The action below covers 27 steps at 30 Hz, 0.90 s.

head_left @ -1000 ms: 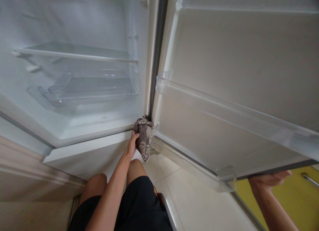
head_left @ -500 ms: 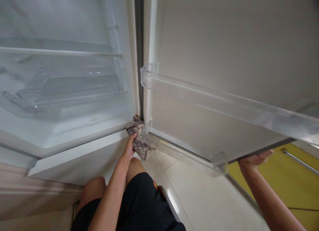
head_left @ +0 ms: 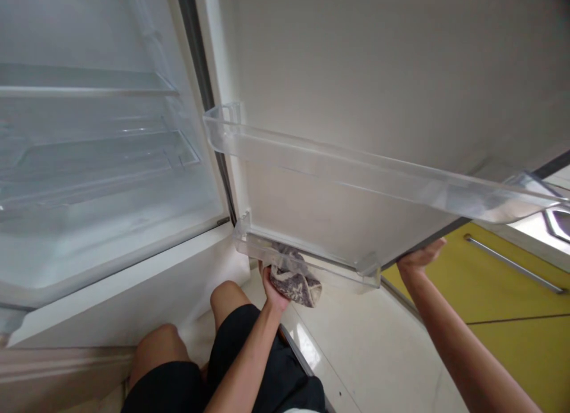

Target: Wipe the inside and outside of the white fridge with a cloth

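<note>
My left hand [head_left: 275,288] is closed on a grey-brown patterned cloth [head_left: 298,282], just beneath the lower clear door bin [head_left: 329,273]. Part of the cloth shows through the clear plastic, against the bottom of the door. Some of the left fingers are hidden behind the bin and cloth. At the lower outer corner of the open fridge door [head_left: 320,68], my right hand [head_left: 421,257] grips the dark door edge. Higher on the door's inner side runs a second clear bin [head_left: 356,166].
To the left stands the fridge interior with a glass shelf [head_left: 84,80] and a clear drawer [head_left: 107,160]. Yellow cabinet fronts [head_left: 512,282] with a metal handle [head_left: 516,264] are at the right. Light floor tiles [head_left: 369,347] lie below; my knees are close to the fridge base.
My left hand has moved the cloth rightward from the hinge-side corner to beneath the lower door bin. My right hand still holds the door edge. The view has shifted right.
</note>
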Motion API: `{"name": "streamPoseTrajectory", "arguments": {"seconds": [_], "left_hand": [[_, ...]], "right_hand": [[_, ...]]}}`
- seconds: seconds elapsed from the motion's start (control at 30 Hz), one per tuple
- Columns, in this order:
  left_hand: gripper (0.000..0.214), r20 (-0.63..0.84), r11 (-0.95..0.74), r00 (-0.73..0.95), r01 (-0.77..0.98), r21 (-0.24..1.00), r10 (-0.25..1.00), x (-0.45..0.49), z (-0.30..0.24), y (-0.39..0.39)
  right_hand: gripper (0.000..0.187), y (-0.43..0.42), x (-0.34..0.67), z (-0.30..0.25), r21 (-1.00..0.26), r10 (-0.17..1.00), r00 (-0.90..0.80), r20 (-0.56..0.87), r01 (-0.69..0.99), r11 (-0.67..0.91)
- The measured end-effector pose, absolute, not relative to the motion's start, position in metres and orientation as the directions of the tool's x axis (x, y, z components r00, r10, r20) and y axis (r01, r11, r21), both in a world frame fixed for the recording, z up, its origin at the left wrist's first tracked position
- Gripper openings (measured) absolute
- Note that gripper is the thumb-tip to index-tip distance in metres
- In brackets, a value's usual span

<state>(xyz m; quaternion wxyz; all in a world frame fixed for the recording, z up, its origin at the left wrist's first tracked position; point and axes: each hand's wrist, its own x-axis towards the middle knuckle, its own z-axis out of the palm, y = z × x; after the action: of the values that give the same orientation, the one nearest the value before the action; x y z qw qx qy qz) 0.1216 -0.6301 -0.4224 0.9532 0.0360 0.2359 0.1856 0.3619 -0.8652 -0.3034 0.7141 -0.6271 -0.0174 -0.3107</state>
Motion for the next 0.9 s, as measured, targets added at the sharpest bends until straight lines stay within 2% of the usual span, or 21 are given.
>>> {"name": "streamPoseTrajectory", "arguments": {"seconds": [0.07,0.2,0.3,0.47,0.63,0.7,0.8,0.87,0.9], "left_hand": [[0.035,-0.438,0.951,0.845,-0.293,0.103,0.307,0.125,-0.422,-0.648],[0.029,-0.403,0.999,0.915,-0.043,-0.026,0.029,0.125,-0.417,-0.690],[0.041,-0.332,0.990,0.933,0.127,-0.058,-0.139,0.123,-0.412,-0.728],[0.070,-0.220,0.958,0.932,0.280,-0.071,-0.288,0.122,-0.404,-0.784],[0.075,-0.240,0.884,0.854,0.465,-0.048,-0.463,0.115,-0.378,-0.801],[0.069,-0.264,0.862,0.830,0.507,-0.012,-0.492,0.106,-0.357,-0.797],[0.060,-0.323,0.861,0.830,0.503,0.082,-0.454,0.084,-0.324,-0.778],[0.059,-0.401,0.869,0.843,0.458,0.186,-0.358,0.067,-0.308,-0.755],[0.059,-0.446,0.877,0.858,0.399,0.269,-0.254,0.060,-0.302,-0.741]], "right_hand": [[0.033,-0.863,0.362,-0.305,-0.873,-0.494,0.764,0.415,0.487,0.020],[0.042,-0.860,0.362,-0.306,-0.860,-0.515,0.741,0.432,0.510,0.013],[0.046,-0.859,0.362,-0.305,-0.860,-0.490,0.754,0.438,0.510,0.016],[0.050,-0.857,0.362,-0.305,-0.864,-0.469,0.770,0.434,0.502,0.025],[0.049,-0.856,0.358,-0.302,-0.866,-0.459,0.775,0.435,0.500,0.023],[0.049,-0.856,0.355,-0.301,-0.867,-0.452,0.778,0.436,0.498,0.020],[0.051,-0.856,0.351,-0.299,-0.869,-0.446,0.782,0.436,0.494,0.017],[0.052,-0.856,0.349,-0.298,-0.871,-0.445,0.783,0.434,0.490,0.013],[0.052,-0.856,0.349,-0.297,-0.873,-0.445,0.784,0.433,0.488,0.011]]}}
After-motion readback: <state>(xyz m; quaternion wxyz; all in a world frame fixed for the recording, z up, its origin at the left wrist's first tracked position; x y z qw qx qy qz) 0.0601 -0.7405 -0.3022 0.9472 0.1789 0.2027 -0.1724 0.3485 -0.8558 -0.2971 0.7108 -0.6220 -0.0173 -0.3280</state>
